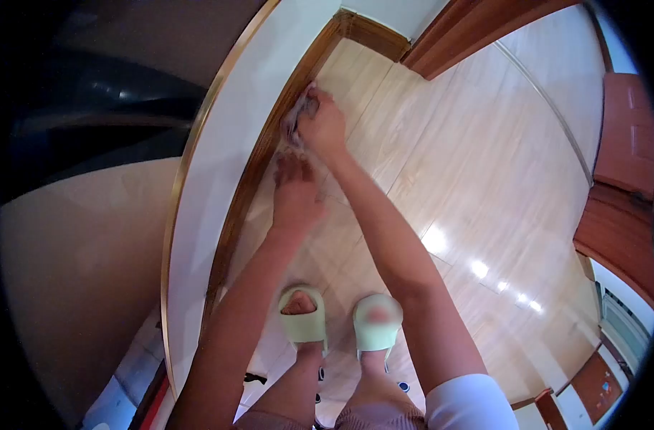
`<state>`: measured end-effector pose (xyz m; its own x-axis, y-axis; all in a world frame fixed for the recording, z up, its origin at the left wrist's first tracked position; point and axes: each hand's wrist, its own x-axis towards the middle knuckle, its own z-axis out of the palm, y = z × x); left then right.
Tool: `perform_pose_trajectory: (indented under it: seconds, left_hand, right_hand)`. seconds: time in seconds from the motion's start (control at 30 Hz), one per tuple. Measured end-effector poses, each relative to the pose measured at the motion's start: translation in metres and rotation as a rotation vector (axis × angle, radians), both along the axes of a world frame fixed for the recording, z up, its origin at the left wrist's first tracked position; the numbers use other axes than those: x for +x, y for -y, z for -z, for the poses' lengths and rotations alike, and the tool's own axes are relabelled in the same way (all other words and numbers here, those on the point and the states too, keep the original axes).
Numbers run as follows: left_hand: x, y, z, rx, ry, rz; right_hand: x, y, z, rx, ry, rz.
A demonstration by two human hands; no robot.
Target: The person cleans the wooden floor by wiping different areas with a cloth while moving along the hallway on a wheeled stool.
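Note:
Against the brown wooden baseboard [251, 166], my right hand [322, 123] is closed on a pale, crumpled cloth [292, 122]. The cloth touches the baseboard's face and hangs down toward the floor. Just below and nearer to me is my left hand [297, 192], blurred, close to the cloth's lower end; its fingers are smeared, so whether they hold any of the cloth cannot be made out.
Light wood-look floor [441, 165] spreads to the right. Two green slippers [303, 324] are on my feet. A brown door frame [470, 32] stands at the top, a reddish-brown door [624, 136] at the right. A gold-edged white wall [223, 136] runs along the left.

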<state>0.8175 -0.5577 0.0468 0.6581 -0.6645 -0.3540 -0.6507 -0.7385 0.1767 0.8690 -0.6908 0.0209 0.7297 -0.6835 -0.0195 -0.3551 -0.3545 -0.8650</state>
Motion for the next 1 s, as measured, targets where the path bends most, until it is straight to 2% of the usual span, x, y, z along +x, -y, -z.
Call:
perform_pose_trajectory:
  seconds: [0.03, 0.13, 0.23, 0.33, 0.4, 0.47, 0.53, 0.63, 0.73, 0.77, 0.83, 0.97, 1.0]
  left_hand:
    - [0.002, 0.000, -0.001, -0.028, -0.028, -0.008]
    - [0.003, -0.001, 0.007, -0.006, -0.041, 0.013]
    - [0.001, 0.001, 0.006, -0.004, -0.040, -0.007]
    - [0.000, 0.000, 0.002, 0.028, -0.066, -0.008]
    - [0.002, 0.000, -0.002, 0.043, -0.077, -0.003]
    - [0.002, 0.002, -0.005, 0.035, -0.090, -0.010]
    - [0.002, 0.004, -0.012, 0.056, -0.118, -0.021]
    - [0.001, 0.003, -0.005, 0.067, -0.088, -0.018]
    - [0.001, 0.002, 0.003, 0.045, -0.024, -0.004]
    - [-0.001, 0.000, 0.004, 0.040, -0.007, 0.006]
    - [-0.001, 0.000, -0.002, 0.070, -0.052, 0.006]
    - [0.001, 0.004, -0.002, 0.124, -0.030, 0.024]
    - [0.001, 0.005, -0.002, 0.114, -0.016, 0.018]
  right_hand:
    - [-0.001, -0.003, 0.002, -0.143, -0.083, -0.026]
    - [-0.010, 0.013, -0.003, -0.218, -0.235, -0.269]
    - [-0.002, 0.039, -0.010, -0.405, -0.030, -0.157]
    - [0.030, 0.079, -0.023, -0.471, -0.099, -0.097]
    - [0.060, 0.116, 0.008, -0.381, -0.217, -0.033]
    - [0.061, 0.134, 0.009, -0.328, -0.313, -0.019]
    - [0.049, 0.137, -0.021, -0.306, -0.390, -0.060]
    - [0.016, 0.125, -0.008, -0.163, -0.184, 0.241]
    - [-0.014, 0.115, 0.006, -0.455, 0.143, 0.351]
    - [-0.014, 0.114, 0.010, -0.491, 0.166, 0.255]
    - [-0.007, 0.117, -0.018, -0.553, 0.211, 0.073]
    - [-0.003, 0.149, -0.046, -0.589, -0.226, 0.024]
    - [-0.006, 0.147, -0.038, -0.690, -0.041, 0.024]
